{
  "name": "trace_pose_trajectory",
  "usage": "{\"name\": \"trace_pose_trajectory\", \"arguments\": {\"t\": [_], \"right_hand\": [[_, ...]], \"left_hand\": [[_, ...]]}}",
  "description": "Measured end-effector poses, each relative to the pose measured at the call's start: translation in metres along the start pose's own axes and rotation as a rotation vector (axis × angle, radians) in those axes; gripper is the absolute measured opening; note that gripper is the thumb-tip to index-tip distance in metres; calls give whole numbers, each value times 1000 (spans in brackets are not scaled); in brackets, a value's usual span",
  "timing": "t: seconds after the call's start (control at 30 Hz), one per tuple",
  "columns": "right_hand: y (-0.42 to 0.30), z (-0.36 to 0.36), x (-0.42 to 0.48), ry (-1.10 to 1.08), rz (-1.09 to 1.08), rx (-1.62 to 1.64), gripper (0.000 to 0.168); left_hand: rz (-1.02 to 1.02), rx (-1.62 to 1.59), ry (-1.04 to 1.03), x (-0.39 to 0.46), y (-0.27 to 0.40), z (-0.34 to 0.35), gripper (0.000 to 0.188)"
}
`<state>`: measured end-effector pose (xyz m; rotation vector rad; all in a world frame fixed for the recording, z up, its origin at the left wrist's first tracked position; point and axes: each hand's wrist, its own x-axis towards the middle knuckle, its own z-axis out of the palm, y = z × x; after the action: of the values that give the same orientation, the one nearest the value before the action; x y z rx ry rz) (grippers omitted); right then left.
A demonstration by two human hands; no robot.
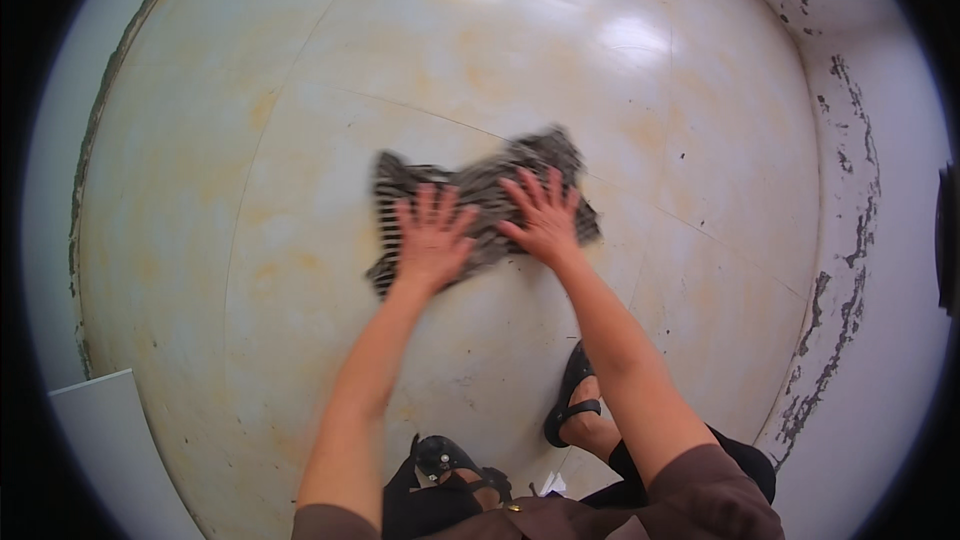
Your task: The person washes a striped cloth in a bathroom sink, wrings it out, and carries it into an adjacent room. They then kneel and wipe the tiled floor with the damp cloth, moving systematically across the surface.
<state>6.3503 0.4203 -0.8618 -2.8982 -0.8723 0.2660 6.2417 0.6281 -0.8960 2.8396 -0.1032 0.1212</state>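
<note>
A dark and light striped cloth (487,195) lies spread and rumpled on the tiled floor (315,360) in front of me. My left hand (433,244) rests flat on the cloth's left part with its fingers spread. On its right part my right hand (544,216) lies palm down, fingers apart too. Neither hand grips the fabric. The cloth is somewhat blurred, and its underside is hidden.
My feet in black shoes (571,397) stand on the floor nearer to me. White walls with peeling paint (855,240) bound both sides. A pale panel (120,450) stands at the lower left. Small dark specks dot the floor.
</note>
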Motion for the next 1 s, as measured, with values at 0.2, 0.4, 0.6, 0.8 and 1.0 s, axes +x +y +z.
{"name": "trace_pose_trajectory", "arguments": {"t": [0.2, 0.4, 0.6, 0.8, 1.0], "right_hand": [[-8, 45, -216, -157, 496, 1, 95], [-121, 49, -308, -471, 51, 145, 87], [-104, 69, -218, -257, -511, 356, 89], [42, 50, -174, -102, -360, 291, 87], [262, 23, -283, -30, 93, 22, 91]], "left_hand": [[548, -170, -210, -62, 82, 1, 54], [687, -81, -413, -221, 31, -55, 52], [353, -83, -432, -255, 33, -44, 63], [241, -98, -317, -131, 124, -2, 73], [388, -78, -313, -43, 334, 89, 68]]}}
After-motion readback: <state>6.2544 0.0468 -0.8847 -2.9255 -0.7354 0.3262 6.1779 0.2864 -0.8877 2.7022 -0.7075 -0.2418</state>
